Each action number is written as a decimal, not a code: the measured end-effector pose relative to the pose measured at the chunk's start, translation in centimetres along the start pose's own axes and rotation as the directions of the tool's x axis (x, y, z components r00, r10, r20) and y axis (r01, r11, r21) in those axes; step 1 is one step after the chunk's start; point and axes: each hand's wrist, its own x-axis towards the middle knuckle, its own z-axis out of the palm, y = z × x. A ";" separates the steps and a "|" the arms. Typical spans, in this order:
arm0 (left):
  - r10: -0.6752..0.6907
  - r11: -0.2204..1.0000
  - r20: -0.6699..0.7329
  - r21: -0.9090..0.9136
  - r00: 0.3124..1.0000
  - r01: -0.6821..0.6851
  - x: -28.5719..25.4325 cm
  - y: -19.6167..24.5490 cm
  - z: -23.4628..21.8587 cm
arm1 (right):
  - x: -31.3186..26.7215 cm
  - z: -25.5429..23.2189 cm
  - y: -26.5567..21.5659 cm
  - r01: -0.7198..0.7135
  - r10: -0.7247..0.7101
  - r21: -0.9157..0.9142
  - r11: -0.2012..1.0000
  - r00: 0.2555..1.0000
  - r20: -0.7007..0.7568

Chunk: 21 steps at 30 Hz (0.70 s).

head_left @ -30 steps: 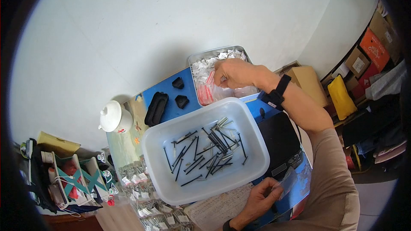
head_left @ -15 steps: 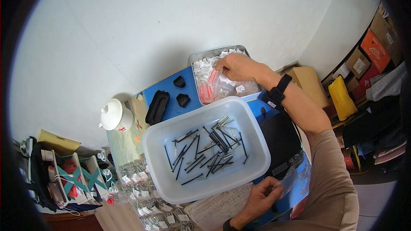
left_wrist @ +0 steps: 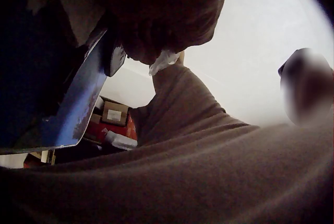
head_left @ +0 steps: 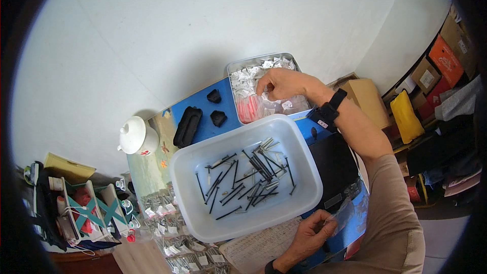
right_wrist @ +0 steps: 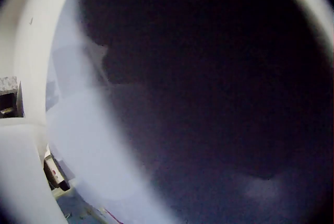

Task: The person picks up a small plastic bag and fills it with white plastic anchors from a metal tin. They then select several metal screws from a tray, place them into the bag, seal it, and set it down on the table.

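My right hand (head_left: 279,83) reaches into a metal tray (head_left: 253,60) full of small white packets, its fingers curled down and pinching among them, beside a clear bag of red pieces (head_left: 248,107). My left hand (head_left: 309,231) pinches a small clear plastic bag (head_left: 342,213) at the near edge of the blue mat (head_left: 203,132). Between the hands stands a white plastic bin (head_left: 175,172) holding several dark nails (head_left: 248,177). In the left wrist view the left hand (left_wrist: 162,15) is dark, with a corner of the clear bag (left_wrist: 164,61) showing. The right wrist view is blurred and dark.
Three black plastic parts (head_left: 186,127) lie on the mat left of the tray. A white lidded pot (head_left: 134,137), several bagged packets (head_left: 167,223), a printed sheet (head_left: 258,246) and a black device (head_left: 332,170) surround the bin. A rack (head_left: 86,210) is far left, cardboard boxes (head_left: 362,96) at right.
My right hand has shifted slightly within the metal tray, from the bag of red pieces toward the white packets. The left hand keeps holding the clear bag in place.
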 end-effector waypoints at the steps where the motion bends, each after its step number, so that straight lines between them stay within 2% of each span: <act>1: 0.009 1.000 0.003 0.003 1.000 -0.009 0.0 0.0 0.0 | -0.1 -0.1 0.0 -0.005 0.005 0.030 1.000 1.000 0.004; 3: 0.017 1.000 0.005 0.002 1.000 -0.017 0.1 -0.3 -0.1 | -0.2 0.1 0.3 -0.013 0.012 0.061 0.998 1.000 0.008; 6: 0.005 1.000 0.001 0.020 1.000 -0.005 0.0 0.1 0.1 | -0.1 0.6 0.7 0.067 -0.063 0.072 0.995 0.996 -0.057; 8: -0.014 0.999 -0.011 0.037 1.000 0.014 0.0 0.4 0.2 | -0.1 0.5 0.5 0.018 -0.027 0.107 0.994 0.996 0.084; 11: -0.014 1.000 -0.006 0.001 1.000 0.014 0.0 0.3 0.3 | -0.3 0.4 0.0 0.034 -0.036 0.054 0.998 0.999 0.041; 15: 0.000 1.000 0.000 -0.008 1.000 0.000 0.0 0.0 0.1 | -0.4 0.5 1.0 0.036 -0.039 0.071 0.997 0.998 0.046; 18: -0.003 1.000 0.002 0.004 1.000 0.003 0.0 0.1 0.1 | -0.6 0.5 1.3 0.027 -0.027 0.128 0.991 1.000 -0.004; 20: -0.007 1.000 0.002 0.007 1.000 0.007 0.0 0.2 0.2 | -0.7 0.4 1.3 0.014 -0.016 -0.012 1.000 0.991 -0.134; 21: -0.016 1.000 -0.009 -0.010 1.000 0.016 0.0 0.2 0.2 | -0.7 0.2 1.5 0.013 -0.015 -0.011 1.000 0.991 -0.135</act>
